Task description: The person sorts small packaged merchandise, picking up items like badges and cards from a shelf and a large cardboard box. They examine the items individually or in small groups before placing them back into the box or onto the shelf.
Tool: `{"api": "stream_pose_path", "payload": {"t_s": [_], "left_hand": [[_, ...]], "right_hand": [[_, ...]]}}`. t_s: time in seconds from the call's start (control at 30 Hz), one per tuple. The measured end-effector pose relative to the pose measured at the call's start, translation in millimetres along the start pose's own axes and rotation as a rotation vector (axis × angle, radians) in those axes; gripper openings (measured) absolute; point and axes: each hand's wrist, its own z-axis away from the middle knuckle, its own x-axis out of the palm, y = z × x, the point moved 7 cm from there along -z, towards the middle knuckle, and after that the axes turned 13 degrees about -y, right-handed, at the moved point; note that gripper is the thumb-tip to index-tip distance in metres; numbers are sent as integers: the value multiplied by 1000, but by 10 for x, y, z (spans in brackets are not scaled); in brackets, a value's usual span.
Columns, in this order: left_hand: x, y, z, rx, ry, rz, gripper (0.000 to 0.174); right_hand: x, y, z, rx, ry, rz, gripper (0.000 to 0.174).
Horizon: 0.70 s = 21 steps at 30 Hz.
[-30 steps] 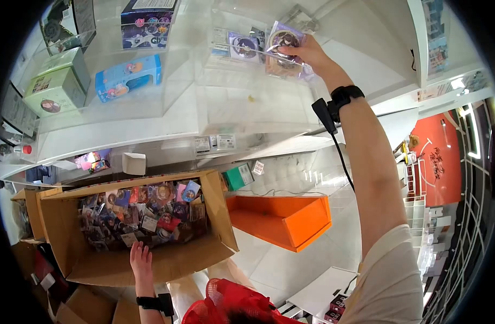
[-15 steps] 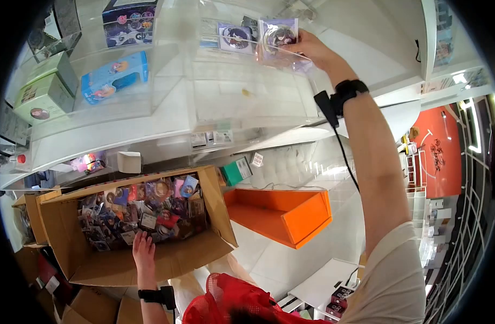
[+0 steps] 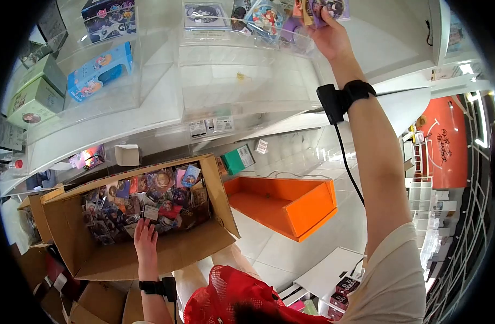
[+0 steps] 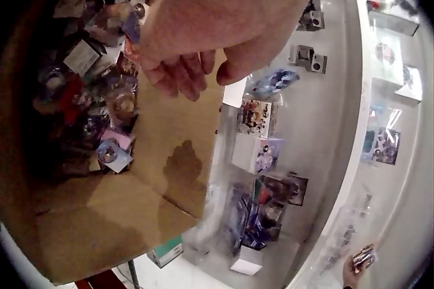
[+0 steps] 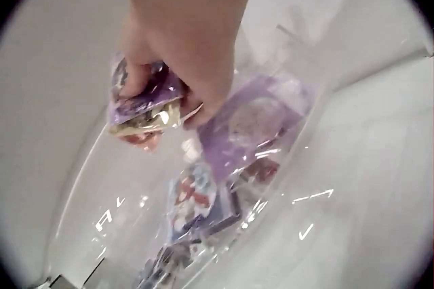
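Between thumb and fingers, my right hand [image 3: 333, 40] [image 5: 186, 52] pinches a small stack of purple and gold wrapped packets [image 3: 328, 9] [image 5: 146, 102] above a clear acrylic tray [image 3: 247, 75]. Inside that tray lie a packet with a red-and-blue picture [image 3: 267, 19] [image 5: 193, 201], a purple packet [image 5: 254, 123] and a purple-framed round badge packet [image 3: 205, 15]. My left hand [image 3: 146, 243] [image 4: 224, 25] hovers with loosely bent fingers, holding nothing, over the front side of a cardboard box [image 3: 150, 259] [image 4: 102, 224] filled with wrapped badges and cards [image 3: 145, 202] [image 4: 81, 99].
A blue box [image 3: 99, 73], green boxes [image 3: 37, 100] and a dark purple box [image 3: 110, 20] stand on the shelf at the left. On the floor, an orange bin [image 3: 282, 205] sits right of the cardboard box, with a green box [image 3: 238, 160] behind it.
My right hand has lifted packets up and to the right, uncovering the red-and-blue picture packet. My left hand has shifted slightly upward beside the box contents; the head view has moved.
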Motion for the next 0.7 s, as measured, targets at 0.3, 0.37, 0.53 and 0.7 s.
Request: {"api": "stream_pose_path", "payload": {"t_s": [0.3, 0.37, 0.53, 0.7], "left_hand": [[297, 384, 12, 66, -5, -20, 42], [458, 476, 16, 91, -91, -23, 43], [963, 649, 166, 1, -378, 47, 56], [1010, 488, 324, -124, -598, 318, 55]], "right_hand": [[1446, 727, 878, -219, 215, -56, 24], [1833, 1450, 1290, -9, 264, -6, 34], [2685, 2928, 2048, 641, 56, -177, 48], [2784, 3374, 2432, 772, 113, -264, 49]]}}
